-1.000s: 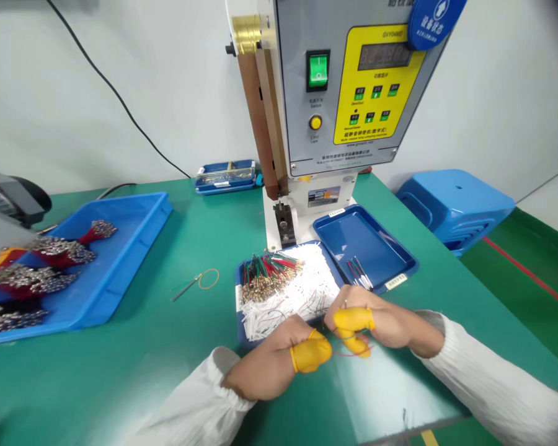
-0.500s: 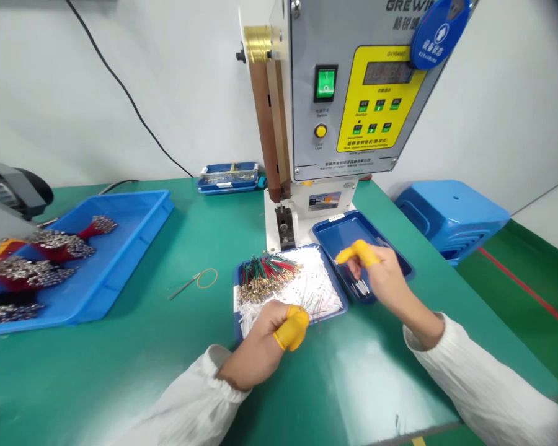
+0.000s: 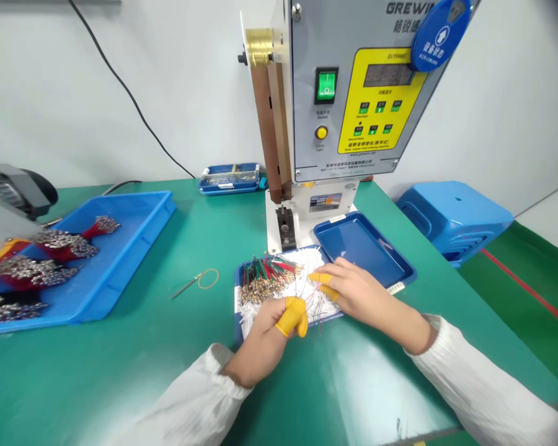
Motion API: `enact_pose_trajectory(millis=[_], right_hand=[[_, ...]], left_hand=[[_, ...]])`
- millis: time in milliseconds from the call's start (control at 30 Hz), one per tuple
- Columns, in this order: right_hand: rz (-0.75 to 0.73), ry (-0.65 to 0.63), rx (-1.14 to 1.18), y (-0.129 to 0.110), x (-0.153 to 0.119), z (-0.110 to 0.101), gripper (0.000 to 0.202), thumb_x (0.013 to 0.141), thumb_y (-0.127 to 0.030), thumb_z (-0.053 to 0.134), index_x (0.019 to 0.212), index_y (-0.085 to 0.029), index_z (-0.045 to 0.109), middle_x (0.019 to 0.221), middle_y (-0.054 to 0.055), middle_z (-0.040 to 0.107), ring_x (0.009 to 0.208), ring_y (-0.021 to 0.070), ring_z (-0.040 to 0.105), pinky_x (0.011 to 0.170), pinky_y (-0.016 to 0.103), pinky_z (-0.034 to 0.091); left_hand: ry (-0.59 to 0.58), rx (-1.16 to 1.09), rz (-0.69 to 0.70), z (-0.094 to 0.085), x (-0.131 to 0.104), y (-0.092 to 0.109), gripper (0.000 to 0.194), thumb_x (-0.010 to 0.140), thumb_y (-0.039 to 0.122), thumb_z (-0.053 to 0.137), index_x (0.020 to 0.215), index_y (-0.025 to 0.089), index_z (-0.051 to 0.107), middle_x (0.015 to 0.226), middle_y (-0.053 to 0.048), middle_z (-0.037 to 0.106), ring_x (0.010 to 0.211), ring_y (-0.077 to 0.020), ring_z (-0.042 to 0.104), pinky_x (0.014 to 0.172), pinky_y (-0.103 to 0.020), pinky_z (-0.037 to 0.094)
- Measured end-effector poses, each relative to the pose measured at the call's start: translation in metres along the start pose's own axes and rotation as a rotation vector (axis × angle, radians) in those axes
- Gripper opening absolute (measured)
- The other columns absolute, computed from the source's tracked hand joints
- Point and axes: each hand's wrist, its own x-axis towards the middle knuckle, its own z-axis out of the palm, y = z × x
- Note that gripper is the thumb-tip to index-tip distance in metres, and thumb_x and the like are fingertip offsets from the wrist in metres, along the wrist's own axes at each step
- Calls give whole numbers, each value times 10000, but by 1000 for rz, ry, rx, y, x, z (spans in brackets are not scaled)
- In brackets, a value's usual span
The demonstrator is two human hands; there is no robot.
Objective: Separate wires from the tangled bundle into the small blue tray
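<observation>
My left hand (image 3: 276, 331), with yellow finger cots, is closed in a pinch on thin wires (image 3: 317, 303) whose dark and red strands stick out to the right. My right hand (image 3: 356, 290), also in yellow finger cots, hovers just right of it with fingertips together over the white pieces; what lies between them is too small to make out. Beneath both hands sits a blue tray (image 3: 237, 310) of short white pieces (image 3: 307, 257), with a heap of red, green and black wires with gold-coloured ends (image 3: 265, 282) on its left side.
A second blue tray (image 3: 367, 244) lies at the right, before the grey crimping machine (image 3: 344, 167). Bundled red wires (image 3: 65, 244) fill a large blue bin (image 3: 134, 248) at left. A thin metal tool (image 3: 186, 288) lies on the green table; a blue stool (image 3: 456, 210) stands beyond.
My right hand has moved left from above the right-hand tray to beside my left hand, over the tray of white pieces. My left hand stays nearly in place, still pinching the wires.
</observation>
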Motion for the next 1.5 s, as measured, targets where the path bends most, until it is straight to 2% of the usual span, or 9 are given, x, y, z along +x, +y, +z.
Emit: enact_pose_trajectory(millis=[200,333,467,600,700,800,933,1200,1500], right_hand=[[-1,10,-48,-2,1,0,232,1036,-267,577,1199,-183,719,1163,129,707,1022,274,576,903,455,524],[-8,-4,-48,-2,-1,2,271,1045,-261,563,1273,-187,689,1080,117,705,959,259,571,844,417,510],[-20,-33,-60,-5,-1,3,270,1054,-247,540,1268,-173,686,1070,111,706,966,260,569,853,415,506],[24,14,-72,-6,0,-1,310,1042,-266,555,1312,-157,659,1121,141,702,1004,283,566,876,446,517],[-1,41,13,-4,-1,-8,327,1024,-142,525,1322,-174,657,1212,140,695,1038,269,567,902,437,521],[-117,-39,129,-2,-3,-12,465,984,-22,486,1379,-221,626,1327,93,682,1101,245,562,934,413,518],[-191,-118,108,-2,-3,-10,433,990,-54,525,1370,-227,640,1393,78,664,1154,245,554,973,424,502],[-121,-158,-54,-3,2,-7,276,1047,-204,550,1298,-223,664,1195,82,700,1086,259,581,944,422,475],[-97,-86,-9,-7,1,-11,236,1024,-143,555,1208,-177,699,1067,102,703,1010,248,587,900,395,478]], left_hand=[[33,35,-26,0,-1,-5,463,1001,464,512,650,164,543,609,24,425,561,-109,325,535,-245,249],[43,-12,-44,1,-1,-9,495,1013,508,496,658,165,542,598,31,399,559,-110,314,536,-249,245],[61,-29,-35,3,-3,-11,443,1005,443,526,658,168,523,587,43,382,548,-106,304,543,-253,251],[73,-64,-52,4,-4,-12,407,1013,393,509,674,167,523,593,47,375,538,-100,278,535,-251,243],[96,-68,-65,4,-3,-12,411,1002,405,526,667,167,517,611,40,391,544,-100,276,527,-248,235],[105,-61,-57,4,-2,-12,437,991,445,536,654,168,509,619,32,406,555,-104,287,524,-246,234],[102,-77,-56,4,-2,-13,437,989,455,533,661,168,514,629,29,415,558,-103,293,524,-246,233],[101,-60,-65,5,-1,-14,413,985,421,532,657,171,508,622,30,411,561,-108,295,529,-252,233],[78,-47,-46,4,-1,-15,406,994,410,519,666,171,512,601,40,382,547,-104,284,521,-252,221]])
